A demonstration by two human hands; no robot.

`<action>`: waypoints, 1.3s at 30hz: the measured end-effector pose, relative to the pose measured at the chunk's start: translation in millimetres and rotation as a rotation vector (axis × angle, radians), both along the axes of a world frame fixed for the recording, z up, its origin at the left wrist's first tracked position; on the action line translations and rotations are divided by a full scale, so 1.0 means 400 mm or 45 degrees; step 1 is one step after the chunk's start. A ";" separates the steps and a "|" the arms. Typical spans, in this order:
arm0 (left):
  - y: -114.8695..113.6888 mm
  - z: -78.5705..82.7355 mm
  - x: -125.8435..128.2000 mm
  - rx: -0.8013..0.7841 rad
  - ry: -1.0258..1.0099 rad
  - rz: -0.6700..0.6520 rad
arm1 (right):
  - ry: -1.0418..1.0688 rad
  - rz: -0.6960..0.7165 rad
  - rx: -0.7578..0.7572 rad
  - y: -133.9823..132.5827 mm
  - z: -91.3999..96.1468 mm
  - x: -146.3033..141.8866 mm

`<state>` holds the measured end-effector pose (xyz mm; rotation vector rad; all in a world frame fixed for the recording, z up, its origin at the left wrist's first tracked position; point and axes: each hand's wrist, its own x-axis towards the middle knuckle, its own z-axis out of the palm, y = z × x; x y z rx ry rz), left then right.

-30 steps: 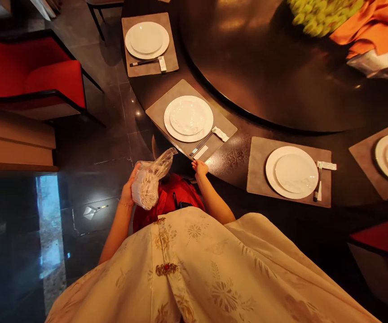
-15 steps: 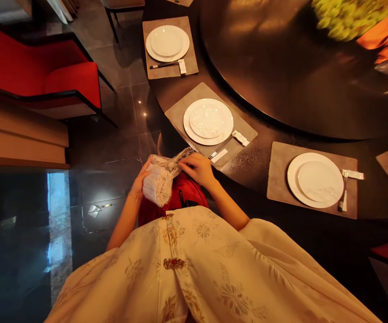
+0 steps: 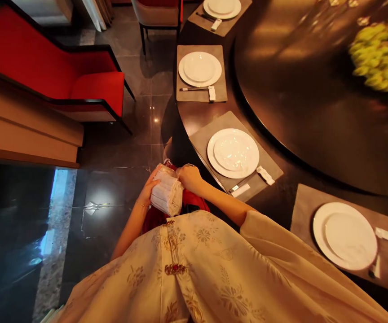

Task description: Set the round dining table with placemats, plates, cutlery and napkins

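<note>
My left hand (image 3: 148,188) is wrapped around the left side of a bundle of slim white paper packets (image 3: 167,193) in a clear plastic bag, held in front of my body. My right hand (image 3: 190,178) is closed at the bag's upper right end, its fingers curled on the plastic and partly hidden. Just right of the hands, a grey placemat (image 3: 197,134) on the dark round table bears two stacked white plates (image 3: 233,152), chopsticks (image 3: 244,179) and a small white wrapped packet (image 3: 265,175). Something red (image 3: 194,202) shows below my hands.
More place settings follow the table edge, with plates (image 3: 200,67) beyond and plates (image 3: 345,235) at the right. A raised turntable (image 3: 298,112) carries yellow-green flowers (image 3: 382,56). A red armchair (image 3: 96,87) stands left on the dark tiled floor (image 3: 113,179).
The view has shifted, so the table settings sit lower and further right. My right hand has gone from stretching out the bag's loose plastic to a closed fist against the bundle.
</note>
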<state>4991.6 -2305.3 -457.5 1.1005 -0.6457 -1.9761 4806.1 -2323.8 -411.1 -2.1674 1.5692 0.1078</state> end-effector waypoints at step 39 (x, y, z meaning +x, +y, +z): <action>-1.589 0.004 -0.045 0.129 -0.110 -0.292 | -0.826 -2.840 -0.688 -0.979 -0.425 -0.224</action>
